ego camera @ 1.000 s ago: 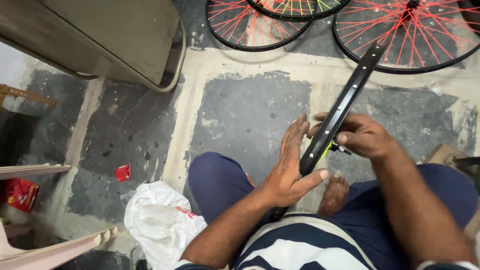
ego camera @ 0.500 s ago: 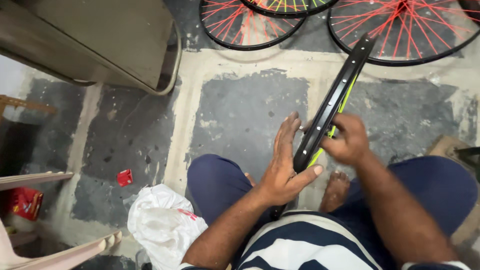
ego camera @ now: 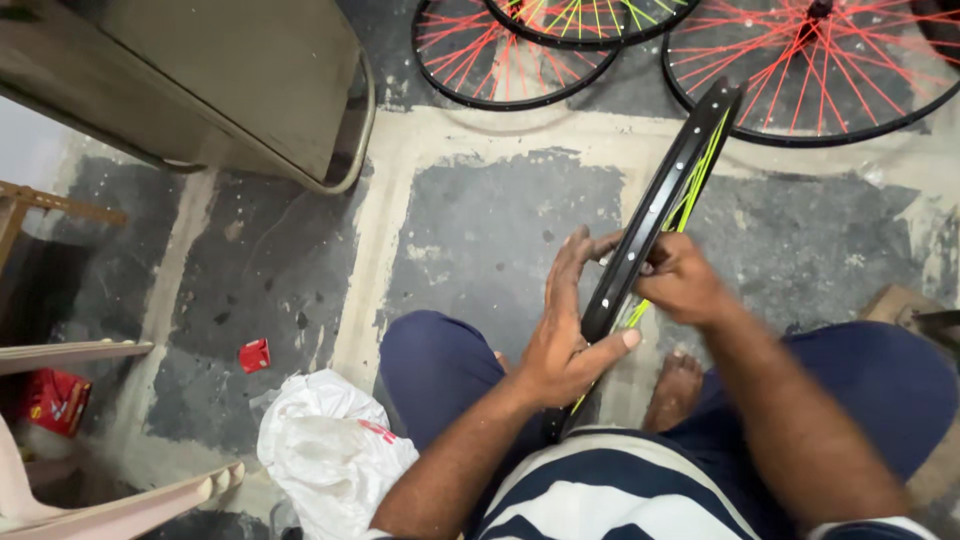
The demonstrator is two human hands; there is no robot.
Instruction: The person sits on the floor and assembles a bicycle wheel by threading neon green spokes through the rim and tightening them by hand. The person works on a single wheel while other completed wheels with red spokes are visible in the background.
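Note:
A black bicycle wheel rim [ego camera: 668,190] with yellow-green spokes stands on edge between my knees, seen edge-on and slanting up to the right. My left hand [ego camera: 566,338] lies flat against the rim's left side, with the thumb hooked across its lower part. On the rim's right side, my right hand [ego camera: 683,282] has its fingers closed at the spokes. Whether it holds a small tool I cannot tell.
Three finished wheels with red and yellow spokes [ego camera: 500,55] lie on the floor ahead. A metal cabinet [ego camera: 240,80] stands at the upper left. A white plastic bag [ego camera: 330,455], a small red box [ego camera: 254,354] and a plastic chair [ego camera: 100,500] are to my left.
The rim has tilted slightly more upright and sits closer to me. My right hand slid down along the rim's right side toward my left hand.

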